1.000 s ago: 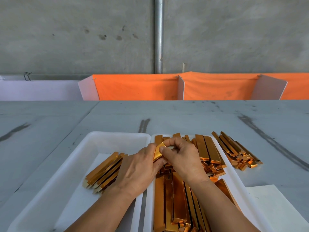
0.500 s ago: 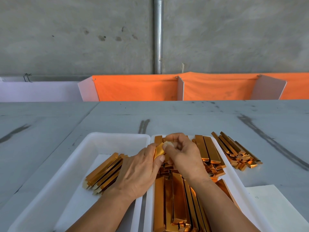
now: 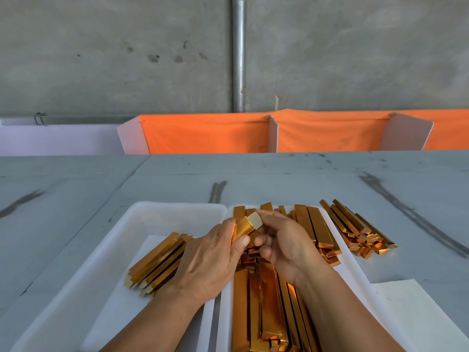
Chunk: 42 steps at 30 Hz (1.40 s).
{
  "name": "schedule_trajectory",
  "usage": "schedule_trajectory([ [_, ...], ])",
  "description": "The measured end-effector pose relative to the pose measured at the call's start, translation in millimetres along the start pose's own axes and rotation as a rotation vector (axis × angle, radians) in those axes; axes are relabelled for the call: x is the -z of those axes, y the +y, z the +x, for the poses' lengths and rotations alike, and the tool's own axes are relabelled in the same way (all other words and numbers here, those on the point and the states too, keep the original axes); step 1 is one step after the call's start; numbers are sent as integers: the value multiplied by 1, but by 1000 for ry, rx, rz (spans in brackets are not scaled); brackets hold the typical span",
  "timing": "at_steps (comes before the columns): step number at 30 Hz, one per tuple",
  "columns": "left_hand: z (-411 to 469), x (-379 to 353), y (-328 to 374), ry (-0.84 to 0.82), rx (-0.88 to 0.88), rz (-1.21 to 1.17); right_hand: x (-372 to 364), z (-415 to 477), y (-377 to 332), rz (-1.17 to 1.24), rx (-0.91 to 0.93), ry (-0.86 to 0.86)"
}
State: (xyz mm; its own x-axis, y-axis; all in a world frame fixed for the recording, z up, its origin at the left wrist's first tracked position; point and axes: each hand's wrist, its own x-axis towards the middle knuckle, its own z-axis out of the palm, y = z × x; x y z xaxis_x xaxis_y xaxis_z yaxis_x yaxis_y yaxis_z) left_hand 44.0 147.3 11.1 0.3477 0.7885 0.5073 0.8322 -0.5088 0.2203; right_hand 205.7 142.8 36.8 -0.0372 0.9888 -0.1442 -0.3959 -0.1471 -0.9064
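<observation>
Head view: the left hand (image 3: 210,260) grips a small gold box (image 3: 245,228), its thumb pressed along the near side and its fingers curled round the far side. The box tilts up and away from the thumb, with its pale end flap (image 3: 255,221) at the top. The right hand (image 3: 286,245) meets it there: the forefinger curls over and touches the flap, the thumb sits just under that end, and the other fingers are bent loosely behind.

Below both sets of fingers lies the right tray (image 3: 354,265), white, filled with flat gold boxes (image 3: 264,313) lying lengthwise, some beyond the fingertips and more under the wrists. Left of the left hand's knuckles is the left tray (image 3: 152,217), also white, holding a neat stack of folded boxes (image 3: 157,262) partly covered by that hand. Right of the right hand, outside the tray, a loose pile of gold boxes (image 3: 355,229) lies on the grey table (image 3: 76,186). A white sheet of paper (image 3: 418,313) lies by the right forearm. Well beyond the fingers hangs an orange cloth (image 3: 203,135).
</observation>
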Motion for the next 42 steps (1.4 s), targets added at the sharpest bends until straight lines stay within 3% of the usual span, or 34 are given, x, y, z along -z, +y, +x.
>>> schedule_trajectory([
  [7,0,2,1,1,2,14,1,0,2,-65,12,-39],
  [21,-1,0,1,20,-10,-54,-3,-1,6,-258,228,58],
  [33,-1,0,1,26,-11,-74,-4,-3,6,-409,306,76],
  [42,-1,-1,0,-3,-26,-102,-5,-4,6,-377,298,117],
])
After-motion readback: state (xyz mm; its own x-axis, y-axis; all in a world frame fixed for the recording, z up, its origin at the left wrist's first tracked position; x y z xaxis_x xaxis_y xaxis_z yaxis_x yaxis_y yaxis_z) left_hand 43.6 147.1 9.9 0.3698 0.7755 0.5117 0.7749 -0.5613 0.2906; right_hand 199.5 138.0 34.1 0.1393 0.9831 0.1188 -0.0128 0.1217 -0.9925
